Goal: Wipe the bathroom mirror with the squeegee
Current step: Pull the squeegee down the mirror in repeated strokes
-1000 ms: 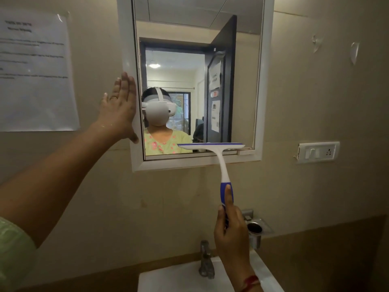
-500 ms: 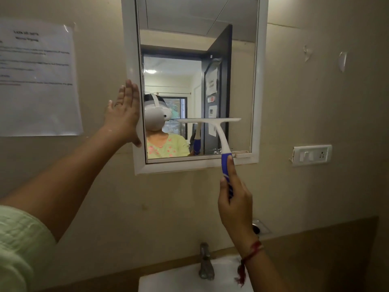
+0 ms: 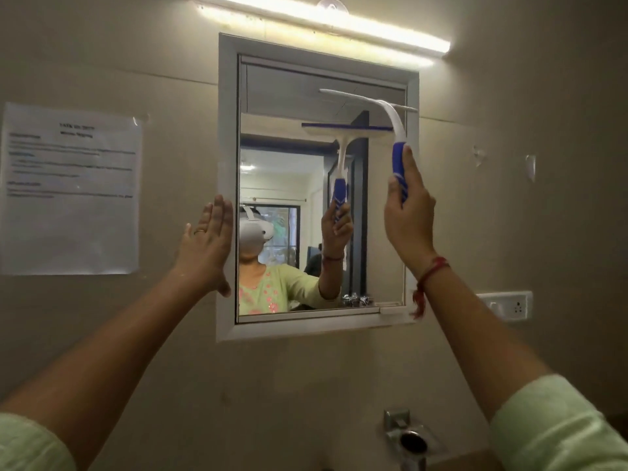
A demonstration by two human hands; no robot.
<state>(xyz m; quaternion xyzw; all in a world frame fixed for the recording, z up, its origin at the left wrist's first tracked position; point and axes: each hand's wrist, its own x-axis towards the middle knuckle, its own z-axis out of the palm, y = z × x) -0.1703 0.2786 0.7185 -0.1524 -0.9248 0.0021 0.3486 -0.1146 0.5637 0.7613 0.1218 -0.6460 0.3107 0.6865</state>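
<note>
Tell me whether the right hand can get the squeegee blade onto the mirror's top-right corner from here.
Probably yes. The right hand already holds the squeegee high, its blade level near the top of the mirror, with nothing between it and that corner.

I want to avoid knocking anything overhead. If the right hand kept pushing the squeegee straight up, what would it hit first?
Probably the top of the mirror frame: the squeegee blade in the right hand sits just below it. The light bar comes after. Depth is uncertain.
</note>
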